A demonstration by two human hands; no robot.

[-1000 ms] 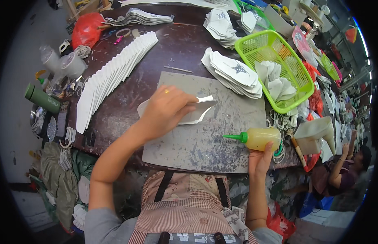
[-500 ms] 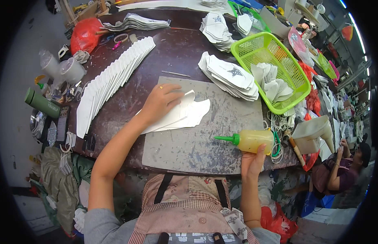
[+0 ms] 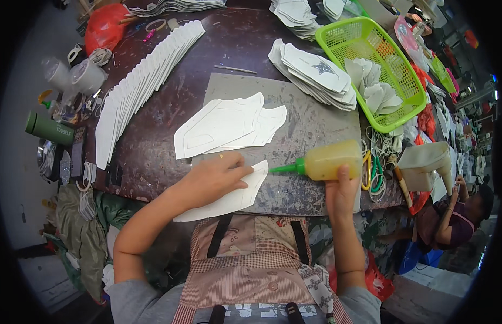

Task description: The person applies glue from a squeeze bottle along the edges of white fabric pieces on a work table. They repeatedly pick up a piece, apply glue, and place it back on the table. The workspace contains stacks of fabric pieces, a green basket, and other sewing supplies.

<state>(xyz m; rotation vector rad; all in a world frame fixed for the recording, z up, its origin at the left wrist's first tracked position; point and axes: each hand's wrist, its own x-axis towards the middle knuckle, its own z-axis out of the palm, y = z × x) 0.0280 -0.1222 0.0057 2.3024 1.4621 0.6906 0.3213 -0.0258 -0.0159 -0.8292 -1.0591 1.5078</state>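
1. Left hand (image 3: 221, 181): fingers bent over white piece (image 3: 245, 197) at front edge of worktop (image 3: 140, 154); pinching cannot be told;
2. Right hand (image 3: 342, 194): fingers wrapped around yellow bottle (image 3: 332, 157); green nozzle (image 3: 292, 168) just beside white piece.

Squeeze bottle (image 3: 331, 160), translucent, yellowish contents, lying over sideways above grey board (image 3: 302, 198), green nozzle (image 3: 286, 169) pointing left. Nozzle tip right by pointed right end of white piece (image 3: 239, 201); can't tell if touching. White piece flat, long, thin, set slantwise along board's front edge, upper side partly covered.
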